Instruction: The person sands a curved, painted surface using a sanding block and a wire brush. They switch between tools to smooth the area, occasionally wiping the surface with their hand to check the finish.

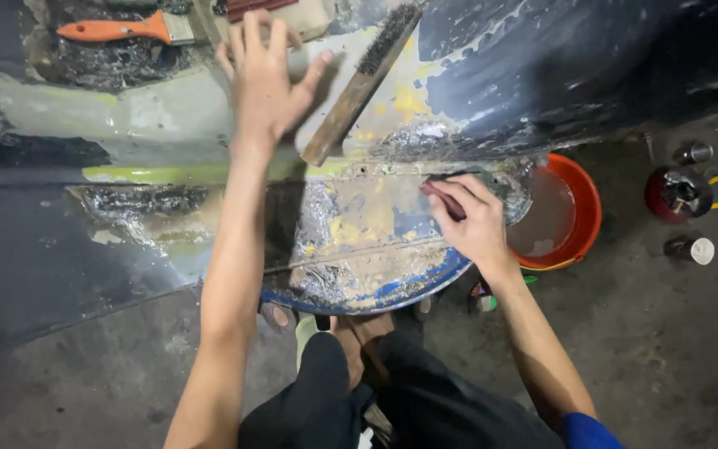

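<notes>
My left hand (pixel 266 79) is spread flat, fingers apart, resting on the grey upper part of a dark blue body panel (pixel 542 66) with worn, patchy paint. A wooden wire brush (pixel 361 83) lies on the panel just to the right of that hand, not held. My right hand (pixel 469 218) is closed on a small dark reddish sanding piece (pixel 442 199), pressed against the wet, bare-metal and yellow-patched lower part of the panel (pixel 359 241). My knees in dark trousers (pixel 351 399) are below the panel.
An orange bucket (pixel 585 208) of murky water stands right of my right hand. An orange-handled scraper (pixel 118 30) lies at the upper left. A red can (pixel 675 193), a metal cup (pixel 693 153) and a small bottle (pixel 691 249) stand on the concrete floor (pixel 666 349) at right.
</notes>
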